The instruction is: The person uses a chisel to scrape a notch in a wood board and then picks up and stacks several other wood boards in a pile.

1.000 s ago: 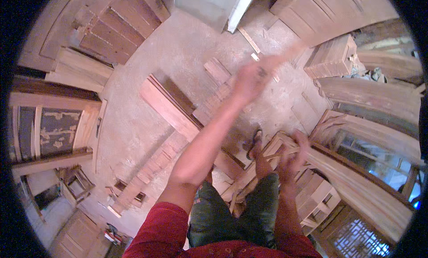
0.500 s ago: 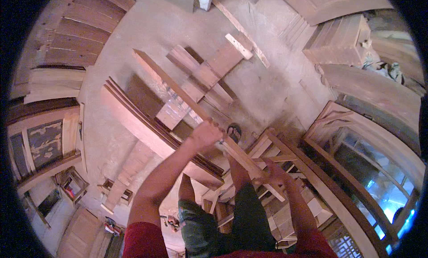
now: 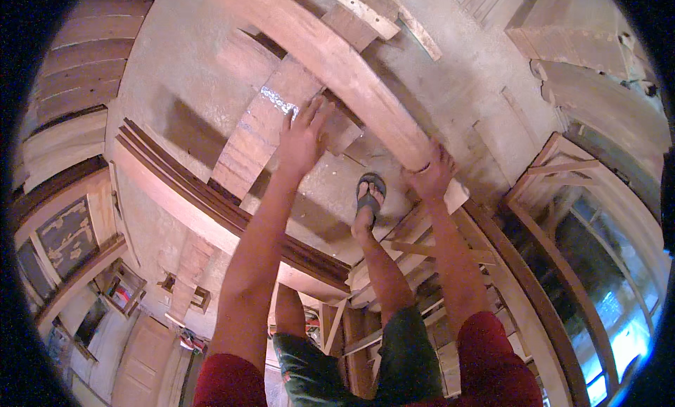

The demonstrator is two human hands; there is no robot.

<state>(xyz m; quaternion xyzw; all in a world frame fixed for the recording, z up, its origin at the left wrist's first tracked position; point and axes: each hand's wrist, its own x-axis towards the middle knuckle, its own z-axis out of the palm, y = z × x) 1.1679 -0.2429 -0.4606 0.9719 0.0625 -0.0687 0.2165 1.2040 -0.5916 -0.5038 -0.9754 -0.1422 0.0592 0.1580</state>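
Observation:
A long wooden board (image 3: 344, 62) slants from the upper left down toward my right side, its broad face showing. My right hand (image 3: 432, 171) grips its near end, fingers wrapped around the edge. Apart from the board, my left hand (image 3: 306, 136) is open with its fingers stretched out, holding nothing. Beneath that hand is a wide plank (image 3: 242, 150) with a shiny streak on it, raised off the floor. Part of this plank is hidden by the board. To the left of my left forearm lies a stack of long boards (image 3: 190, 199) on edge.
My sandalled foot (image 3: 369, 189) rests on the floor between the stack and a wooden frame (image 3: 415, 256). Large framed panes (image 3: 590, 259) lean at the right. A pale strip with holes (image 3: 364, 13) lies across the plank's far end.
The board has swung away from my body and turned from its narrow edge to its broad face. My left hand has let go of it; my right hand has moved forward with its end.

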